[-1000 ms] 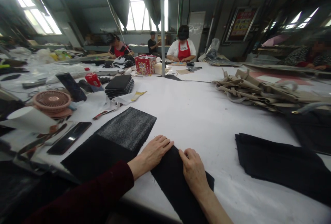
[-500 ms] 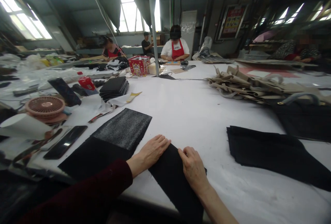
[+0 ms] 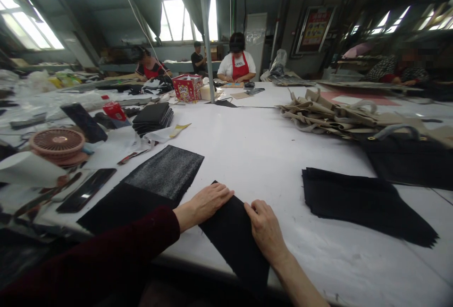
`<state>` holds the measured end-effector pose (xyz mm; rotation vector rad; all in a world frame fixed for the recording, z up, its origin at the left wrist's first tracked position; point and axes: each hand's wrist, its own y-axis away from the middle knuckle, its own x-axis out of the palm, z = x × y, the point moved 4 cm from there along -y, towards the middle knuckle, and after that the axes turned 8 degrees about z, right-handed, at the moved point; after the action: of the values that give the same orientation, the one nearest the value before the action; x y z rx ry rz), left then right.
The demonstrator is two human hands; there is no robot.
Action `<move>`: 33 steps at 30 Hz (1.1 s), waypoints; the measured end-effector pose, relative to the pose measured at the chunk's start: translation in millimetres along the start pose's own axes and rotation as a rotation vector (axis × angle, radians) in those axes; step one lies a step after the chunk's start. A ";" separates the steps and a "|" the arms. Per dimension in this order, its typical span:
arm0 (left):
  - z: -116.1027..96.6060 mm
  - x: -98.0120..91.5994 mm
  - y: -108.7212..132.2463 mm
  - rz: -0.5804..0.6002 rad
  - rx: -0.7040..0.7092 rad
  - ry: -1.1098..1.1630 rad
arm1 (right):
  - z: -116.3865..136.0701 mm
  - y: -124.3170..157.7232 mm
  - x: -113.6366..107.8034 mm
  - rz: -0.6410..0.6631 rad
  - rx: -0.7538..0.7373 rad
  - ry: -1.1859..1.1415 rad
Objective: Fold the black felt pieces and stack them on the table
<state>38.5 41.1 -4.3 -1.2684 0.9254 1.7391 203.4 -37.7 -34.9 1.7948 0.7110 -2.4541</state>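
A piece of black fabric (image 3: 235,231) lies on the white table in front of me, its near end reaching over the table's edge. My left hand (image 3: 208,203) rests flat on its far edge, fingers stretched out and close together. Along the same edge, a little to the right, my right hand (image 3: 265,226) has its fingers curled and thumb pressed on the fabric. Left of my hands lie more black fabric pieces (image 3: 134,208), with a speckled grey panel (image 3: 166,170) at their far end. My left forearm covers part of them.
A stack of black fabric (image 3: 354,203) lies to the right, with beige pieces (image 3: 329,113) beyond. On the left are a phone (image 3: 87,191), a pink fan (image 3: 58,141) and a folded black stack (image 3: 153,117). A pole (image 3: 206,38) rises mid-table; co-workers (image 3: 238,63) sit behind.
The fabric under my hands has shifted slightly left, and its far corner now shows beyond my left fingers. My hands stay nearly in place. The whole view has turned a little to the right.
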 end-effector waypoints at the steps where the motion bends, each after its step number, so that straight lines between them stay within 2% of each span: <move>1: -1.0 0.1 -0.5 0.007 -0.010 0.012 | -0.7 1.3 -0.5 -0.002 -0.002 0.003; 6: -8.0 -2.6 -1.2 0.015 -0.035 0.014 | -4.9 8.8 -2.9 -0.010 -0.008 0.018; 11: -16.2 -7.7 -4.3 -0.010 0.026 0.021 | -8.4 17.8 -9.1 -0.007 -0.024 0.015; 18: -24.0 -10.3 -9.7 0.052 -0.012 0.036 | -13.5 27.9 -15.4 0.009 -0.035 0.001; 26: -34.4 -11.4 -14.8 -0.007 0.049 0.064 | -19.8 39.9 -20.9 0.055 -0.029 -0.012; 33: -47.7 -12.0 -16.9 0.055 0.014 0.035 | -20.6 44.1 -25.7 0.036 -0.046 0.011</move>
<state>75.1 4.2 -5.9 -1.2788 0.9996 1.7543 242.8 -75.9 -31.7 1.7897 0.7232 -2.3873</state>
